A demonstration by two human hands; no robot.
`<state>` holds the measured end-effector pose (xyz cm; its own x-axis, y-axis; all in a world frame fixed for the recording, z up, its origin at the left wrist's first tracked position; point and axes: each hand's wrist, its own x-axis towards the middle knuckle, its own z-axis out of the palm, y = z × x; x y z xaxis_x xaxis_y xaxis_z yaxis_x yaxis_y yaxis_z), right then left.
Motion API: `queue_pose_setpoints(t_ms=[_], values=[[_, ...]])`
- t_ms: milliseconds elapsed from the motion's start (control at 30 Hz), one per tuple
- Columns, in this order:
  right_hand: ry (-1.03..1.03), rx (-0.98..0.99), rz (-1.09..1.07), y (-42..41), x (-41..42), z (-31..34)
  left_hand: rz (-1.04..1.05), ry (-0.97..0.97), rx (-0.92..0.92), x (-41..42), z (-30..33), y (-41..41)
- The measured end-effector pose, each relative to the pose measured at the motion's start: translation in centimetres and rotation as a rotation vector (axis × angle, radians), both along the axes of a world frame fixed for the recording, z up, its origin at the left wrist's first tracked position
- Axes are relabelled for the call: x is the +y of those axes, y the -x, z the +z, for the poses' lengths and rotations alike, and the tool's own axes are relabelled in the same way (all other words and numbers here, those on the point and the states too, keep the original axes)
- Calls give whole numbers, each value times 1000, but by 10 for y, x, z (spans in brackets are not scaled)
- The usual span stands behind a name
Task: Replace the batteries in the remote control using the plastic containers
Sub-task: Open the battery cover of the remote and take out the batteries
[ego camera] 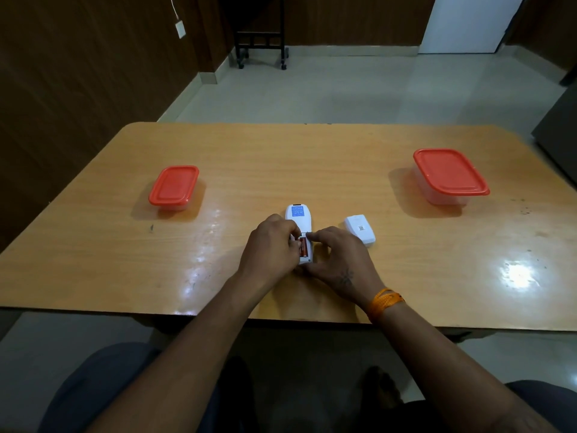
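Observation:
A white remote control (299, 218) lies face down near the table's front middle, a blue label on its back. Its battery bay is uncovered and an orange-brown battery (304, 247) shows inside. My left hand (269, 248) grips the remote's left side, fingertips at the bay. My right hand (338, 260) holds its right side and lower end, one finger touching the bay's top edge. The white battery cover (360, 229) rests on the table just right of the remote. Two clear plastic containers with red lids stand shut: a small container (173, 188) at the left and a larger container (449, 176) at the right.
The wooden table (312, 157) has its front edge close to my knees, with bare surface between the remote and each container. Beyond it are a tiled floor, a black wheeled stand (261, 32) and dark wall panels.

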<state>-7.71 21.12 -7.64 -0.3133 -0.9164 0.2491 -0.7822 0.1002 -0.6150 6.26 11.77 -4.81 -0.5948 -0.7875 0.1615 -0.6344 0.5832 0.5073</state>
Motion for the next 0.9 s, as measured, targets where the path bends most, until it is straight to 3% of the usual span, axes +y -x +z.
queue_pose_setpoints(t_ms=[467,900], values=[[3,-3,2,-1,-2,1,23,-102,-120,1,7,14],[-1,7,9,-1,0,3,50,-138,160,10,4,7]])
